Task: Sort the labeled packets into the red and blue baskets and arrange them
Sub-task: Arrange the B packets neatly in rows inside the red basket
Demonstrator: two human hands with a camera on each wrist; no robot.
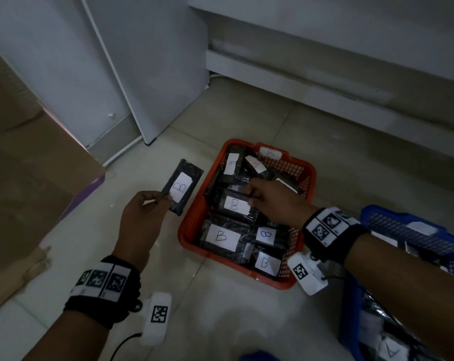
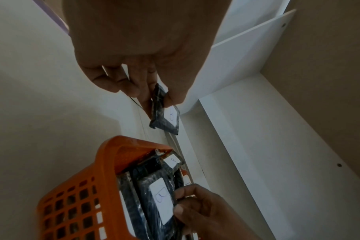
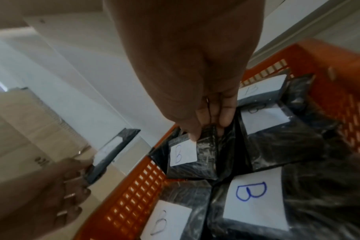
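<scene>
A red basket (image 1: pixel 302 165) (image 2: pixel 76 181) (image 3: pixel 138 183) on the floor holds several black packets with white labels marked B. My left hand (image 1: pixel 153 201) (image 2: pixel 154 97) pinches one black packet (image 1: pixel 183 190) (image 2: pixel 166 118) (image 3: pixel 111 151) labeled B, held up just left of the basket. My right hand (image 1: pixel 257 191) (image 3: pixel 208 129) reaches into the basket and pinches the top edge of another packet (image 1: pixel 235 205) (image 3: pixel 189 155) (image 2: pixel 160 199) labeled B. A blue basket (image 1: pixel 413 230) with packets stands at the right, under my right forearm.
White cabinet panels (image 1: pixel 153 74) and a white baseboard (image 1: pixel 298 82) stand behind the baskets. A cardboard box (image 1: pixel 25 178) lies at the left. Tiled floor (image 1: pixel 207 308) lies between my arms.
</scene>
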